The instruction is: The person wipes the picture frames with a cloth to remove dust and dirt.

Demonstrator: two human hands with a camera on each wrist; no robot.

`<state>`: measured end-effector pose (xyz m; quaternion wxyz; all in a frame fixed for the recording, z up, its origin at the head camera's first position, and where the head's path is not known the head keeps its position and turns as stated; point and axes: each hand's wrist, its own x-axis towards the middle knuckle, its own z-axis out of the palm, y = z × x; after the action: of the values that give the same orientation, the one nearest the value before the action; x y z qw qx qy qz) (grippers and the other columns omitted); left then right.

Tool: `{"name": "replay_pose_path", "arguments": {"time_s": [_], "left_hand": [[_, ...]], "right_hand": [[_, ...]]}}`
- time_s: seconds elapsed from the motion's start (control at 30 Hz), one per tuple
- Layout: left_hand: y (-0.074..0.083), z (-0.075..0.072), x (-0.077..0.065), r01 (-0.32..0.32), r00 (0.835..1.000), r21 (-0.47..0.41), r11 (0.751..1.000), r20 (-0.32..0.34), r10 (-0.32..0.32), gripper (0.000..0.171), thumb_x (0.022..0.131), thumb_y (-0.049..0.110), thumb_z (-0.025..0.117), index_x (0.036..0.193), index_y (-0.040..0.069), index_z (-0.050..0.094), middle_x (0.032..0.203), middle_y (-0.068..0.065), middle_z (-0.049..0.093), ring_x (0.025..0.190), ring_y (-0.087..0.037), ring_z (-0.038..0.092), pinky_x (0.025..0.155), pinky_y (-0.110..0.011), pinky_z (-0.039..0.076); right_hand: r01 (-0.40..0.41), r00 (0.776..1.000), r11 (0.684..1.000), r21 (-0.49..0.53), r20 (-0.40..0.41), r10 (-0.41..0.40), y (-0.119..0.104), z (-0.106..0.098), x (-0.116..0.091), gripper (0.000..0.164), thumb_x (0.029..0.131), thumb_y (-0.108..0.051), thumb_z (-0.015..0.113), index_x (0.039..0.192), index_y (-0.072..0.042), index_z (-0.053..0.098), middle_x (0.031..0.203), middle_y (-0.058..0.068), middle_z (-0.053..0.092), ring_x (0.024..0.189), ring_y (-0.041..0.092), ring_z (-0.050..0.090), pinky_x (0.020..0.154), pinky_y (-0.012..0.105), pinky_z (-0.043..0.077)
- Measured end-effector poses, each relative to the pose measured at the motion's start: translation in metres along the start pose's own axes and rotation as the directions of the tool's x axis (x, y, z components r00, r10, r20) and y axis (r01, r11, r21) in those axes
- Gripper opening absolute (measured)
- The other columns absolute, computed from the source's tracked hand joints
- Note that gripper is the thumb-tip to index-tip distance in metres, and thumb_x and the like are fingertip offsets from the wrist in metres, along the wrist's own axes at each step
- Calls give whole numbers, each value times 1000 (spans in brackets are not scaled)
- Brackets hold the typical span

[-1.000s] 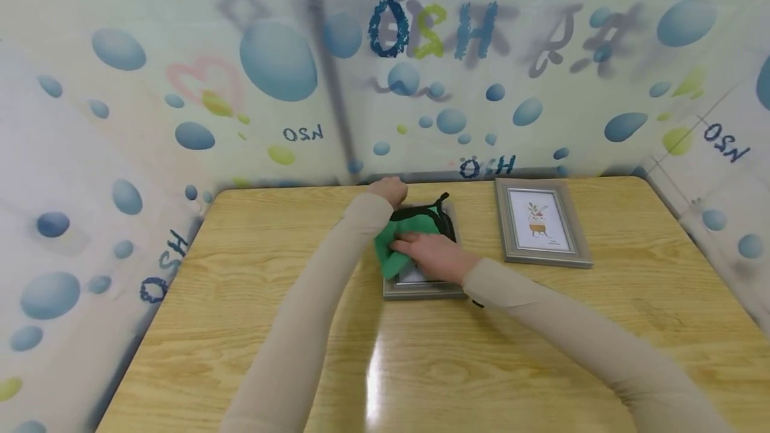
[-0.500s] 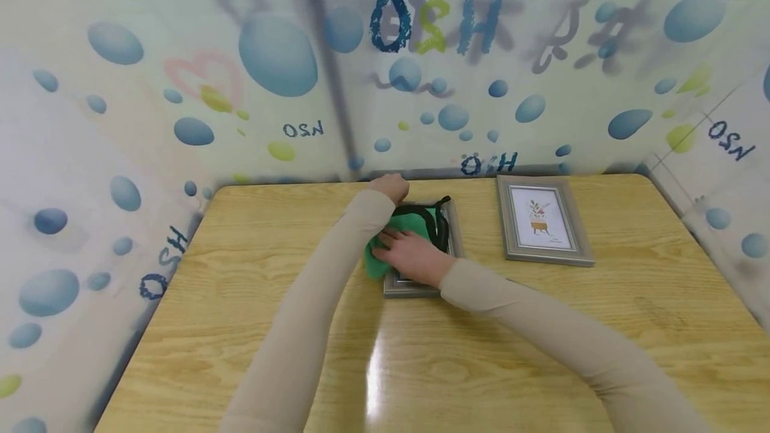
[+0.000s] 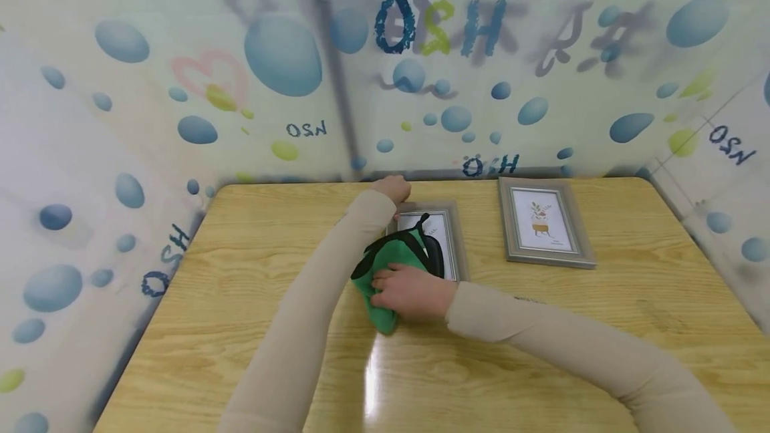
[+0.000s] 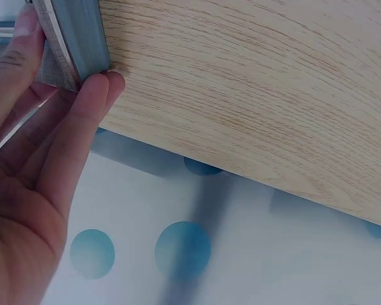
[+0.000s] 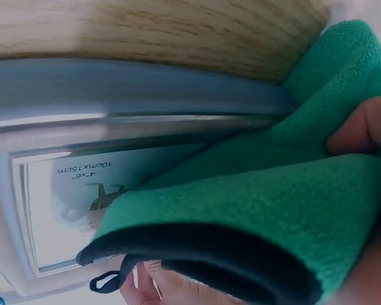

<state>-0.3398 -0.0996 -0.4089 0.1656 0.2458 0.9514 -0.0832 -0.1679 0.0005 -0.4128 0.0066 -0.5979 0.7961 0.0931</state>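
A grey picture frame (image 3: 460, 246) lies face up near the table's back edge, partly covered by a green cloth (image 3: 398, 252) with black edging and a small loop. My left hand (image 3: 394, 188) pinches the frame's far left corner, thumb over the front and fingertips at the side (image 4: 85, 38) in the left wrist view. My right hand (image 3: 414, 291) holds the cloth against the frame's near left part, and a flap hangs past the near edge onto the table. The right wrist view has the cloth (image 5: 241, 203) bunched across the frame's border, with small print and a drawing visible beside it.
A second grey picture frame (image 3: 546, 222), with a potted plant drawing, lies to the right on the wooden table (image 3: 240, 286). Walls printed with blue drops (image 3: 283, 55) stand behind the table and along both sides.
My right hand has slid the cloth left, then toward me to the frame's near edge, uncovering the upper part of the picture. The left hand keeps its hold on the corner.
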Motion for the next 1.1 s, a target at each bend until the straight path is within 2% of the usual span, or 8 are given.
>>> {"name": "replay_pose_path", "arguments": {"time_s": [0.2,0.4,0.53,0.63,0.67,0.9,1.0,1.1], "left_hand": [[0,3,0,2,1000,33,999,-9,-2,18,83,8,76,77,13,59,81,-2,58,68,-13,46,57,-26,40],[2,3,0,15,1000,36,999,-20,-14,39,96,14,60,61,14,41,62,1,40,56,-12,35,52,-27,33],[4,2,0,6,1000,18,1000,-24,-6,43,99,16,54,60,14,38,59,1,37,54,-12,33,51,-26,32],[5,1,0,6,1000,18,1000,-27,-6,41,100,16,53,60,14,41,60,1,41,54,-11,37,51,-25,34],[5,1,0,10,1000,16,1000,-26,-9,41,100,15,53,60,14,41,60,1,41,55,-12,38,51,-25,34],[4,1,-5,5,1000,33,999,-21,-4,29,95,10,60,68,15,52,74,-1,54,64,-12,45,56,-26,37],[4,-2,-7,15,1000,56,998,-15,-14,18,88,12,71,76,14,58,84,-2,59,70,-13,47,59,-28,40],[2,-4,-6,22,1000,63,998,-6,-21,16,81,14,79,84,12,63,90,-3,62,74,-14,47,63,-29,42]], "right_hand": [[10,996,1000,-8,-91,-11,9,7,5,22,91,-9,64,106,-23,69,117,-2,64,109,15,58,92,30,46],[-26,985,1000,-2,-169,26,31,19,16,21,91,-6,64,106,-20,69,112,-3,66,104,15,60,87,29,48],[-53,963,999,6,-263,53,46,25,18,18,89,-3,67,99,-17,66,105,-3,66,95,15,61,83,28,49],[-45,946,999,14,-322,47,50,26,19,15,89,-1,66,94,-16,64,101,-2,66,91,16,61,81,28,50],[-47,944,999,13,-326,48,51,26,19,15,89,-1,66,93,-15,64,101,-2,66,91,16,61,80,28,50],[-25,983,999,27,-180,30,31,18,10,22,90,-5,64,109,-16,68,116,4,65,111,20,58,95,31,46],[13,984,1000,8,-180,-12,18,15,2,22,91,-5,62,109,-17,68,118,4,64,113,20,57,97,31,44],[45,986,999,-4,-161,-45,7,12,-5,27,90,-5,61,112,-18,67,122,4,63,118,19,55,101,32,41]]}}
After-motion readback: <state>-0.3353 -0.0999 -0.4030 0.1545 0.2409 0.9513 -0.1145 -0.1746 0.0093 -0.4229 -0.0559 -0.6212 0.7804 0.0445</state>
